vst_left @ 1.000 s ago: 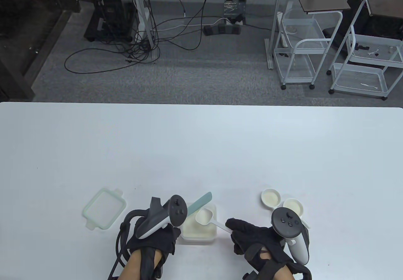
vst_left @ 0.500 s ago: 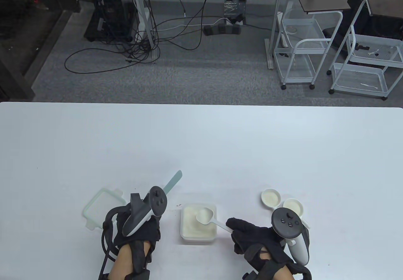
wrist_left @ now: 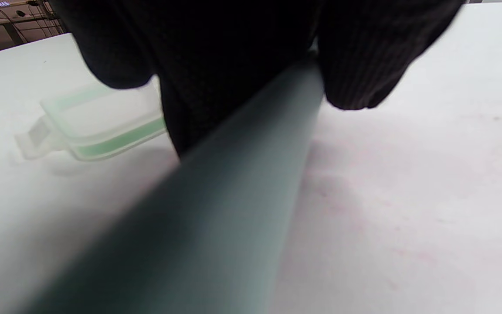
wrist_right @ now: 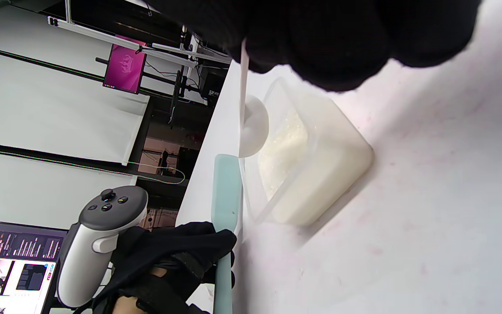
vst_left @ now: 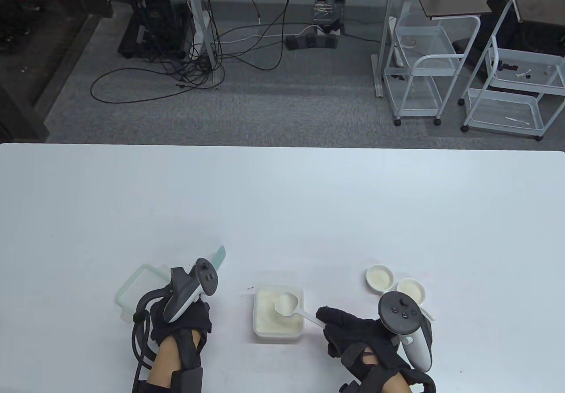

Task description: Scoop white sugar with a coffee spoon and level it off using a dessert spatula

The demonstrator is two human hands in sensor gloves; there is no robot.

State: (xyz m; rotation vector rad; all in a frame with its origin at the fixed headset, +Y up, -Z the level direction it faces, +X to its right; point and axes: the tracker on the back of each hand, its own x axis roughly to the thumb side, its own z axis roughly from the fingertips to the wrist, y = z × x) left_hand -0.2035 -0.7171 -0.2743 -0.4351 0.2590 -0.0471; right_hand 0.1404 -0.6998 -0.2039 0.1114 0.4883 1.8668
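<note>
A clear square container of white sugar (vst_left: 278, 318) stands near the table's front edge; it also shows in the right wrist view (wrist_right: 316, 161). My right hand (vst_left: 348, 326) pinches the handle of a white coffee spoon (vst_left: 289, 304), its bowl full of sugar and held over the container; the spoon shows side-on in the right wrist view (wrist_right: 251, 126). My left hand (vst_left: 185, 318) grips a pale green dessert spatula (vst_left: 219, 255), left of the container and apart from it. The spatula fills the left wrist view (wrist_left: 216, 209) and shows in the right wrist view (wrist_right: 226, 192).
The container's green-rimmed lid (vst_left: 137, 285) lies flat on the table just left of my left hand, also in the left wrist view (wrist_left: 103, 126). Two small white round dishes (vst_left: 378, 277) (vst_left: 412, 288) sit by my right hand. A few dark specks (vst_left: 250, 287) lie left of the container.
My left hand has drawn the spatula off the spoon and away to the left, toward the lid. My right hand and the filled spoon have stayed over the container.
</note>
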